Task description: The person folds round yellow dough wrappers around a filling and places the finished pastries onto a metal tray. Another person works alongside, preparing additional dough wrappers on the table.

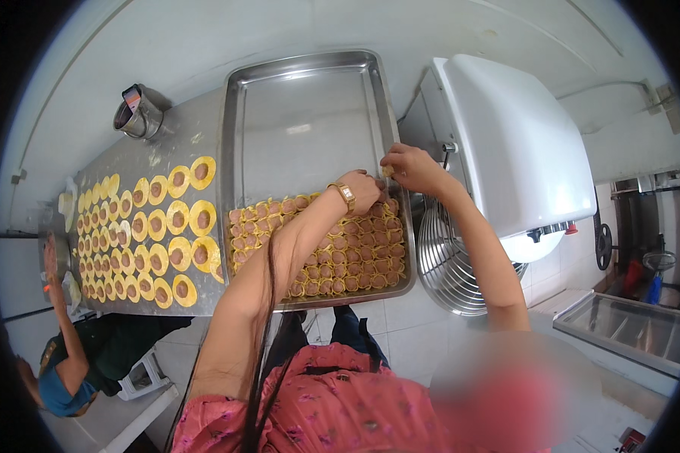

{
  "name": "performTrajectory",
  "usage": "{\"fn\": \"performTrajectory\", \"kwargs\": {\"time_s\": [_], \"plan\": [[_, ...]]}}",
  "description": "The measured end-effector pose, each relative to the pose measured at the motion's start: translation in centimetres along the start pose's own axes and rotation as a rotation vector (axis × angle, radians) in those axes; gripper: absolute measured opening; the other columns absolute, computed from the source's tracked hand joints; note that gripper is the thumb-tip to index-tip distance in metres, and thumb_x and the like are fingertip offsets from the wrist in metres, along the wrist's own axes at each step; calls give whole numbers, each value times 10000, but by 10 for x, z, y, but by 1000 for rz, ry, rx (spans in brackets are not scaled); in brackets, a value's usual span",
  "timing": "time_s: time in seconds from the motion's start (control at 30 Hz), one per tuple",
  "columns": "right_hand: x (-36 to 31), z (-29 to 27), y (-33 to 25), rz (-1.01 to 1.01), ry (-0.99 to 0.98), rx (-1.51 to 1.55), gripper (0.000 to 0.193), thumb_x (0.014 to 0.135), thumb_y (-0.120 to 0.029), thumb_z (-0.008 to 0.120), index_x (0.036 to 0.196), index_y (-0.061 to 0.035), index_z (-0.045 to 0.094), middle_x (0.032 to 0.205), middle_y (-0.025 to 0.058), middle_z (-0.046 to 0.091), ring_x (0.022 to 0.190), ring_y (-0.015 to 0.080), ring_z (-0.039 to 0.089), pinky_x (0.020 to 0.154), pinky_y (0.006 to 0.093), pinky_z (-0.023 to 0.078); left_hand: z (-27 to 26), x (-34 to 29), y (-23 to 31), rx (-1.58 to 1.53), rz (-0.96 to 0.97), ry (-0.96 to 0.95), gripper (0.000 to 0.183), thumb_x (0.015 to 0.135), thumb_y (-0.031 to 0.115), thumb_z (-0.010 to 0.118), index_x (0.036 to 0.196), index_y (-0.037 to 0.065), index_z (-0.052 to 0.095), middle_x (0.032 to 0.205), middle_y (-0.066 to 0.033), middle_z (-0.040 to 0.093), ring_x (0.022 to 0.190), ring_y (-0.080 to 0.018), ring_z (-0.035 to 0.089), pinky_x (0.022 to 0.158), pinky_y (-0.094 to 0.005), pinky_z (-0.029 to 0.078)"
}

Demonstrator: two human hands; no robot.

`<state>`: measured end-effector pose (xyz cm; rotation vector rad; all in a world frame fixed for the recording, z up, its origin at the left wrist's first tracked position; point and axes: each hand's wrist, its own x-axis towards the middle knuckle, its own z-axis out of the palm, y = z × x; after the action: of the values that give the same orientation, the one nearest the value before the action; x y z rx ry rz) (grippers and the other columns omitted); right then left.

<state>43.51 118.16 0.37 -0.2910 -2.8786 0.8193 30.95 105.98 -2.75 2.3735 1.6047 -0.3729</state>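
Note:
A large metal tray lies on the table, its near half packed with rows of open-topped dumplings, yellow wrappers around pinkish filling. My right hand is above the tray's right rim, pinching a small yellow-wrapped dumpling in its fingertips. Close beside it, my left hand, with a gold watch at the wrist, curls down at the far edge of the packed rows. Its fingertips are mostly hidden, so what they hold does not show. My left forearm covers part of the rows.
Left of the tray, yellow wrapper rounds topped with filling lie in rows on the metal table. A metal pot holding a phone stands behind them. A white mixer with a wire guard stands right. Another person works at far left.

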Motion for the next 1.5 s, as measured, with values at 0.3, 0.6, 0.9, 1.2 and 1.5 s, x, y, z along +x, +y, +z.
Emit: {"fn": "performTrajectory", "kwargs": {"time_s": [0.3, 0.6, 0.9, 1.2, 1.5], "plan": [[7, 13, -12, -56, -268, -263, 196, 643, 18, 579, 829, -37, 603, 934, 95, 556, 920, 298, 537, 801, 378, 443, 0, -17, 3, -65, -64, 27, 328, 760, 166, 529, 1065, 254, 611, 1112, -16, 569, 1050, -202, 524, 1018, -409, 318], [6, 17, -12, -65, -391, -301, 316, 621, 1, 601, 931, -55, 610, 951, 76, 571, 946, 285, 529, 824, 359, 441, -29, -63, 15, -290, -105, 263, 383, 705, 56, 520, 1054, 186, 608, 1138, -35, 549, 1116, -198, 479, 1074, -425, 228], [0, 20, -10, -181, -338, -394, 280, 611, -32, 656, 883, -47, 587, 926, 69, 576, 926, 264, 545, 781, 351, 483, -17, -154, 26, -521, -274, 427, 407, 710, 3, 505, 1087, 137, 578, 1096, -74, 564, 1050, -251, 510, 969, -397, 352], [5, 16, -13, -198, -388, -383, 291, 636, 19, 600, 919, -47, 586, 934, 78, 569, 926, 269, 550, 763, 347, 482, 19, -226, 47, -673, -485, 495, 373, 719, 3, 506, 1071, 103, 576, 954, -120, 594, 850, -309, 567, 734, -384, 472], [14, 15, -14, -75, -487, -369, 337, 619, 23, 605, 947, -57, 613, 917, 113, 591, 892, 295, 579, 758, 380, 479, 18, -232, 54, -706, -493, 583, 346, 724, 0, 506, 1047, 95, 584, 904, -135, 601, 791, -315, 579, 685, -391, 477]]}}
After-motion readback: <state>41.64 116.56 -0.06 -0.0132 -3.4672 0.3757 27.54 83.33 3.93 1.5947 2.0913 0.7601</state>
